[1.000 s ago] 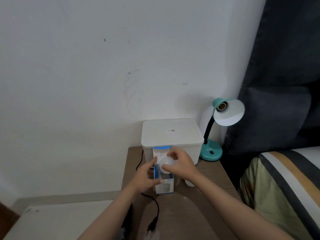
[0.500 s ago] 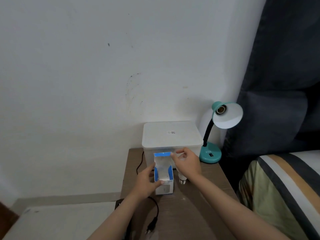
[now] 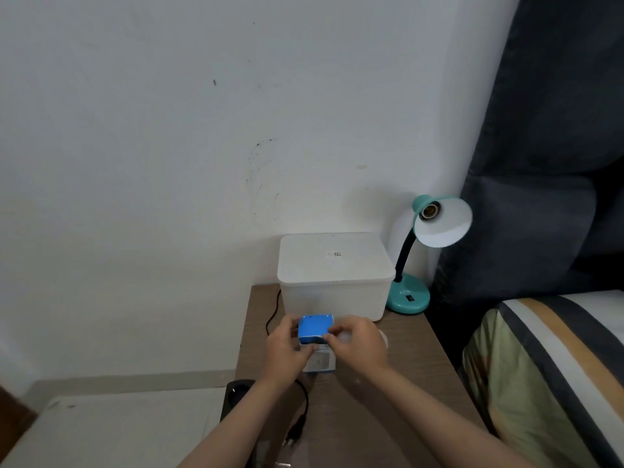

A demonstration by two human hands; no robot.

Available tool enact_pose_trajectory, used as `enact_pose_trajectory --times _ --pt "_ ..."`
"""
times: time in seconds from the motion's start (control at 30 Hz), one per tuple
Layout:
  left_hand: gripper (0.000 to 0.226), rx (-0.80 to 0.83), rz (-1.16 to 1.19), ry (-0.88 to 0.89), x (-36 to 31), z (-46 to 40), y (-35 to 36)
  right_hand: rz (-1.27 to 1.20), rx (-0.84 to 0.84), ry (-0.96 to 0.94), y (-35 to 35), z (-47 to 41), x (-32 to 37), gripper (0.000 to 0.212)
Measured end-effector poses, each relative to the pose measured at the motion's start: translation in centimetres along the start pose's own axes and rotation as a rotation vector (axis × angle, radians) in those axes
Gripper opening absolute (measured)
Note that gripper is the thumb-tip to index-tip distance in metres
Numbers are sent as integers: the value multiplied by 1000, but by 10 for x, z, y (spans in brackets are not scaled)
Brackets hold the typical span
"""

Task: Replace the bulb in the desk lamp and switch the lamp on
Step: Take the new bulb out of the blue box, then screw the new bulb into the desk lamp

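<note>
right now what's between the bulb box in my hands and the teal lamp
In the head view, the white lidded storage box stands between the blue bulb box and the teal desk lamp, with a strip of bare tabletop in front of it.

My two bare forearms reach in from the near edge and converge toward the middle. My left hand (image 3: 286,349) sits palm inward, fingers curled, thumb up at the far side, gripping the small box (image 3: 315,330) from the left. My right hand (image 3: 358,346) faces it, wrist slightly bent, thumb and forefinger pinched on the box's right edge, remaining fingers loosely folded.
</note>
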State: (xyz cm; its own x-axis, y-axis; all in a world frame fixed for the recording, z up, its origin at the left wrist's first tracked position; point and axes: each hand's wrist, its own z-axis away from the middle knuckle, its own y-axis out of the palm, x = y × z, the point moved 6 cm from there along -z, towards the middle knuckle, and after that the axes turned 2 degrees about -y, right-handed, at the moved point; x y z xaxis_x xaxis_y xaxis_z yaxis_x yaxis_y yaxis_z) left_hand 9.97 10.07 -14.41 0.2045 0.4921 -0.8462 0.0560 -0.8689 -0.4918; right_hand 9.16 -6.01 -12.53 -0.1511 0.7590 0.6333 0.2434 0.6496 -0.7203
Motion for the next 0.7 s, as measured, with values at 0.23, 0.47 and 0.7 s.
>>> enact_pose_trajectory --times 0.23,0.47,0.7 --pt "24 -20 -138 24 4 -1 1 113 38 -15 10 6 -4 23" --pt "23 13 -185 17 6 1 3 -117 -2 94 -5 7 -6 16" --pt "25 -5 -215 94 -13 0 4 -774 115 414 -52 6 -39 33"
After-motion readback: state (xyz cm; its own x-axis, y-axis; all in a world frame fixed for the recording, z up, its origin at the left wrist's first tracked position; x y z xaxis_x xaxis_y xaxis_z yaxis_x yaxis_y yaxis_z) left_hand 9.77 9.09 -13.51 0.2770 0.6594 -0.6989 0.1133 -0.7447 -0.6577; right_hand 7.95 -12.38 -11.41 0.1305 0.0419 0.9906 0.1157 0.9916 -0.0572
